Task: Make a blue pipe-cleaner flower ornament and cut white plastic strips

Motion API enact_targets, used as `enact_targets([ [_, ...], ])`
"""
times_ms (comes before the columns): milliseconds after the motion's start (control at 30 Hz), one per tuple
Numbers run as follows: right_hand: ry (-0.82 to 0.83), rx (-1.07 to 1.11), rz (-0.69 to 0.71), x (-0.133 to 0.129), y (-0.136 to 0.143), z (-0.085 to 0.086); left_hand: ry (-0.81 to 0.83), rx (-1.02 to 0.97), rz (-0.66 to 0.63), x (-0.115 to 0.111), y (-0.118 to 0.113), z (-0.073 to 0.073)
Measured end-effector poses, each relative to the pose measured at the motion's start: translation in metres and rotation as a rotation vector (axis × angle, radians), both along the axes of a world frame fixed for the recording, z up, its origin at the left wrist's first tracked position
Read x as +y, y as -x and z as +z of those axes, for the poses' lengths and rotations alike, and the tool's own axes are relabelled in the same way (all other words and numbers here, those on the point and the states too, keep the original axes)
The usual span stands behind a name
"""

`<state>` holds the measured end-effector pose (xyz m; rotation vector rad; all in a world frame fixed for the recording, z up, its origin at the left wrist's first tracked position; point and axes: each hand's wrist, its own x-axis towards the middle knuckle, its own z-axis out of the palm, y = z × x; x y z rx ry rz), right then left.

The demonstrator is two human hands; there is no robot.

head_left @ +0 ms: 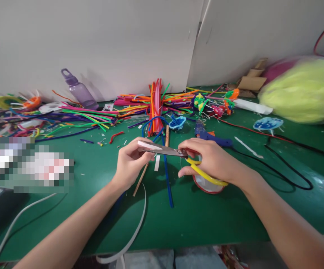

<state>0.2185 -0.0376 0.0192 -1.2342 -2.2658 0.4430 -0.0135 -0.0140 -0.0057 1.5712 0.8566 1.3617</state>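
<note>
My left hand (131, 158) is closed in a pinch on a narrow white strip (148, 145). My right hand (206, 157) is closed around the yellow handles of a pair of scissors (194, 164). Their blades point left and lie along the white strip at my left fingertips. Below the blades is a short white piece (157, 163). A blue pipe cleaner (167, 183) and a thin wooden stick (140, 179) extend beneath my hands. From under my left hand a long white band (139, 228) curls toward the front edge; whether it joins the held strip is hidden.
Bundled pipe cleaners (156, 108) lie along the back, near a purple bottle (80, 91). A blue glue gun (214, 138) and a round, red-rimmed container (208, 185) are by my right hand. Black cable (287, 179) loops at right, before a yellow-green bag (299, 93).
</note>
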Motion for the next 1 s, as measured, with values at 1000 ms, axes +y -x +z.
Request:
enact_targets([
  [1000, -0.076, -0.013, -0.029, -0.0001, -0.0021, 0.0006, -0.075, -0.001, -0.002, 0.0009, -0.0007, 0.0001],
])
